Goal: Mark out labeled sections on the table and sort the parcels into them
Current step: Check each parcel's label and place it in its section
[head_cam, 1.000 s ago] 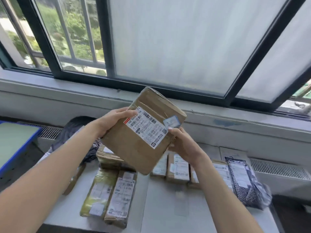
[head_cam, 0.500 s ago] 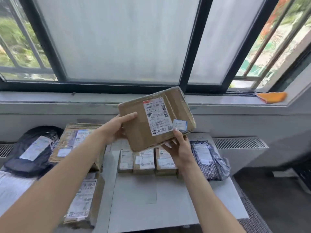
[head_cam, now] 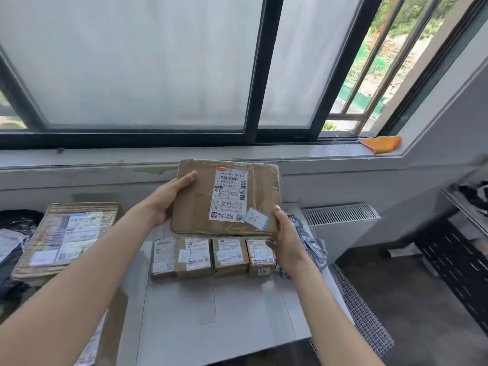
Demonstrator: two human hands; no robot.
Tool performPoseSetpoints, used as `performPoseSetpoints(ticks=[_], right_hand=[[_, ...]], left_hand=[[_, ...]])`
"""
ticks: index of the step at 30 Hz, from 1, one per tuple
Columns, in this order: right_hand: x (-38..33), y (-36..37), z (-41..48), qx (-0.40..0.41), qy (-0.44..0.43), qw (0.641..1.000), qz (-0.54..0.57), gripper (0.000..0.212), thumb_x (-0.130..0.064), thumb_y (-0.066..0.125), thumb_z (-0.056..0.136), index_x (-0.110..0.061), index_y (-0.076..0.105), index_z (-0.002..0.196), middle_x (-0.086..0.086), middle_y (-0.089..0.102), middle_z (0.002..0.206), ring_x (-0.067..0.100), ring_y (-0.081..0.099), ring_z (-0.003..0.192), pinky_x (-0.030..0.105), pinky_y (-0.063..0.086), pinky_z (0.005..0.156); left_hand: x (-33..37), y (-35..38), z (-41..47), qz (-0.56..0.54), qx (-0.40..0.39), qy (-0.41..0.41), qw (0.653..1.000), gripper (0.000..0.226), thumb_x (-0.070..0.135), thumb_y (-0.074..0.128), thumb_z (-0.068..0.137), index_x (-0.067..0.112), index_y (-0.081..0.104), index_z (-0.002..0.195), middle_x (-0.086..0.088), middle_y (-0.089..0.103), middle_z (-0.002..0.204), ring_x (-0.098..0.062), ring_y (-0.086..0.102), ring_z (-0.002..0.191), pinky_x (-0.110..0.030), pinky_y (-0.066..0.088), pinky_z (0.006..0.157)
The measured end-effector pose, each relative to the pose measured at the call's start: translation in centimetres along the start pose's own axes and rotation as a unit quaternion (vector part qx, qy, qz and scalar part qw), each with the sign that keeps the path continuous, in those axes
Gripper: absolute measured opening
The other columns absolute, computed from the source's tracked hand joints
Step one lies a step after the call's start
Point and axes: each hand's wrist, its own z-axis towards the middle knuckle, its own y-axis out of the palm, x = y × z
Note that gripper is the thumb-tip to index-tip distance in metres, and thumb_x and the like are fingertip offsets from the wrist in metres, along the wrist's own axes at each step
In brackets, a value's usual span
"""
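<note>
Cardboard, flat and stiff-looking, the taped parcel [head_cam: 227,198] hung above the bench [head_cam: 211,307], left hand [head_cam: 169,196] and right hand [head_cam: 286,239] gripping opposite edges — probably light, best held there.

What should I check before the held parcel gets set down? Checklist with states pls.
1. Grip: left hand and right hand hold the brown parcel on opposite edges: ok.
2. Label facing the camera: ok.
3. Label text readable: cannot tell, blurred.
4. Free table space in front of the row of small boxes: ok.
5. Section markings on the table: cannot tell.
</note>
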Motion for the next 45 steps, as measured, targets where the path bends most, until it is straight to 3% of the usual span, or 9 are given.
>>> performPoseSetpoints(ticks=[5,10,13,19,23,27,31,36,45], right_hand=[[-0.7,-0.1,0.2,0.009,0.021,0.999,-0.043,0.041,-0.046,0.059,0.092,-0.015,0.068,0.118,0.006,0.074,0.112,0.022,0.068,0.099,0.033,0.051,0.083],[-1.5,-0.6,1.3,0.049,0.022,0.999,0.0,0.036,-0.042,0.063,0.092,-0.012,0.069,0.112,0.001,0.077,0.099,0.018,0.069,0.091,0.035,0.056,0.085],[-2.1,-1.7,2.3,0.067,0.005,0.997,0.024,0.034,-0.037,0.063,0.093,-0.008,0.068,0.112,0.003,0.076,0.098,0.017,0.07,0.086,0.03,0.057,0.071],[-2.6,-4.9,4.5,0.062,-0.001,0.998,0.028,0.043,-0.037,0.069,0.089,-0.006,0.065,0.119,0.01,0.074,0.111,0.024,0.068,0.102,0.047,0.054,0.096],[-3.1,-6.2,6.1,0.038,0.0,0.999,0.024,0.043,-0.036,0.068,0.09,-0.005,0.065,0.119,0.01,0.074,0.111,0.026,0.068,0.103,0.045,0.055,0.093],[-5.0,-6.6,7.8,0.028,-0.008,0.999,0.019,0.04,-0.035,0.068,0.091,-0.005,0.066,0.118,0.006,0.075,0.103,0.021,0.068,0.093,0.041,0.057,0.086],[-6.7,-7.6,9.5,0.021,-0.01,1.0,0.016,0.04,-0.036,0.069,0.09,-0.006,0.067,0.117,0.007,0.075,0.101,0.021,0.068,0.087,0.043,0.057,0.086],[-4.3,-9.4,9.6,0.008,0.036,0.999,-0.002,0.035,-0.035,0.069,0.09,-0.011,0.068,0.115,0.005,0.076,0.104,0.022,0.069,0.093,0.041,0.057,0.085],[2.3,-11.3,5.8,-0.004,0.092,0.996,-0.012,0.032,-0.034,0.066,0.093,-0.013,0.068,0.117,0.006,0.073,0.112,0.024,0.069,0.091,0.034,0.057,0.068]], left_hand=[[1.6,0.3,2.5,0.003,-0.002,-0.027,1.0,0.047,0.052,0.071,0.082,0.02,0.068,0.116,-0.01,0.075,0.106,-0.026,0.074,0.082,-0.039,0.061,0.066],[3.8,1.5,4.8,0.033,-0.022,-0.034,0.999,0.047,0.05,0.07,0.083,0.013,0.068,0.113,-0.009,0.077,0.09,-0.022,0.074,0.069,-0.035,0.059,0.054],[4.0,2.8,6.1,0.045,-0.016,-0.009,0.999,0.054,0.049,0.071,0.083,0.011,0.066,0.121,-0.011,0.076,0.1,-0.023,0.074,0.077,-0.035,0.059,0.058],[2.9,4.7,7.2,0.017,-0.018,-0.003,1.0,0.043,0.043,0.068,0.088,0.015,0.065,0.12,-0.012,0.075,0.104,-0.024,0.074,0.079,-0.038,0.06,0.062],[2.6,5.4,7.5,0.016,-0.009,0.003,1.0,0.042,0.043,0.068,0.087,0.016,0.065,0.12,-0.013,0.073,0.111,-0.026,0.073,0.087,-0.043,0.061,0.072],[2.8,6.1,8.0,-0.008,0.029,0.016,0.999,0.04,0.041,0.068,0.089,0.015,0.065,0.119,-0.01,0.074,0.107,-0.024,0.074,0.087,-0.038,0.061,0.066],[2.5,5.8,8.4,0.033,0.065,0.018,0.997,0.047,0.046,0.067,0.089,0.016,0.063,0.125,-0.009,0.068,0.121,-0.027,0.066,0.11,-0.041,0.056,0.088],[-1.0,5.8,6.8,0.04,0.081,-0.031,0.995,0.044,0.043,0.066,0.089,0.015,0.064,0.122,-0.008,0.066,0.116,-0.022,0.064,0.098,-0.033,0.053,0.071],[-8.0,6.1,3.2,0.042,0.118,-0.097,0.987,0.033,0.04,0.068,0.089,0.013,0.064,0.108,-0.006,0.063,0.104,-0.021,0.061,0.091,-0.036,0.05,0.068]])
